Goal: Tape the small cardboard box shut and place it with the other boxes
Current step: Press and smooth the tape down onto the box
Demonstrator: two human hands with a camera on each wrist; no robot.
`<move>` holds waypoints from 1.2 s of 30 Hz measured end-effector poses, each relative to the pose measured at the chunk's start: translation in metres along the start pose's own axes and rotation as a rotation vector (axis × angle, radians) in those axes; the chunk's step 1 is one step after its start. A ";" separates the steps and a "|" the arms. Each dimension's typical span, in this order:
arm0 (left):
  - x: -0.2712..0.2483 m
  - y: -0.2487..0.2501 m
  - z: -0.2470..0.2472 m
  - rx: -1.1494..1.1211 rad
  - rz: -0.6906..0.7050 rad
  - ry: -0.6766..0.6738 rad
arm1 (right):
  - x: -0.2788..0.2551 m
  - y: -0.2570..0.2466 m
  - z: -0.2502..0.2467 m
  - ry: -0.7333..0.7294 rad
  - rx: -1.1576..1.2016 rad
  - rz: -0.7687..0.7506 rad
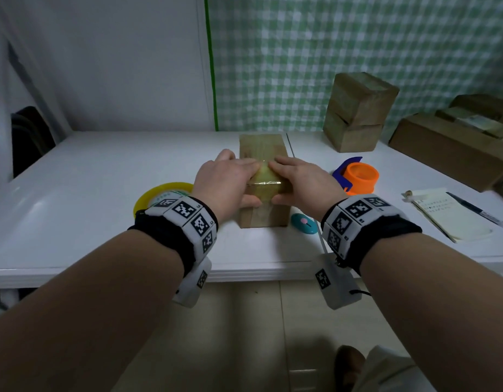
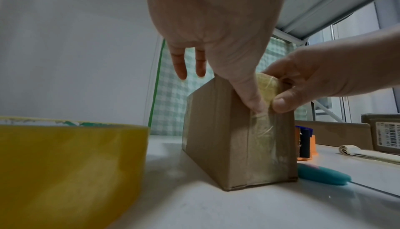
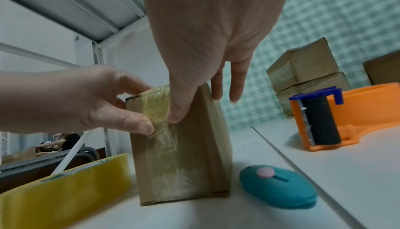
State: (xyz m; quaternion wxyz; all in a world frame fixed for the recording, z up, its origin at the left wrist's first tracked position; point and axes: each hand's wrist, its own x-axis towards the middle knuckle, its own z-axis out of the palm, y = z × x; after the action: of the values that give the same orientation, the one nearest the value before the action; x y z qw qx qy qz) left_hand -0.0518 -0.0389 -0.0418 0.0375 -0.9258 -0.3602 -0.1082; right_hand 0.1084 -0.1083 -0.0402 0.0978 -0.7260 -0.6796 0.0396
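Note:
The small cardboard box [image 1: 261, 149] stands on the white table [image 1: 97, 176], straight ahead of me. A strip of clear yellowish tape [image 1: 266, 178] runs along its top and folds down the near face [image 2: 262, 130] [image 3: 161, 113]. My left hand [image 1: 239, 182] and right hand [image 1: 291, 179] meet over the near top edge. Each lays its fingers on the top and its thumb [image 2: 252, 99] [image 3: 176, 113] on the taped near face, pinching the edge. Two taped boxes [image 1: 358, 111] are stacked at the back right.
A yellow tape roll [image 1: 159, 195] lies just left of my left wrist. A teal cutter [image 1: 304, 223] lies against the box's right side, with an orange tape dispenser [image 1: 360, 176] beyond it. A large carton [image 1: 448, 154], a notepad [image 1: 448, 216] and a pen [image 1: 476, 209] sit far right.

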 end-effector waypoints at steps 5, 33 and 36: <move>0.001 -0.002 -0.002 -0.062 -0.026 -0.057 | -0.001 -0.004 -0.007 0.001 -0.043 -0.013; 0.138 -0.026 0.002 -0.906 -0.351 -0.154 | 0.122 0.064 -0.012 0.305 0.158 0.547; 0.157 -0.024 0.012 -0.904 -0.338 -0.148 | 0.137 0.086 -0.014 0.312 0.144 0.558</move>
State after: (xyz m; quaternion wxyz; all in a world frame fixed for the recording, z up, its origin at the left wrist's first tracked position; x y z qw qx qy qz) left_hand 0.0470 0.0843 -0.0181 -0.4121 -0.7832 -0.4240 -0.1924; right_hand 0.2057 0.0221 -0.0333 0.2372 -0.8726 -0.4269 0.0009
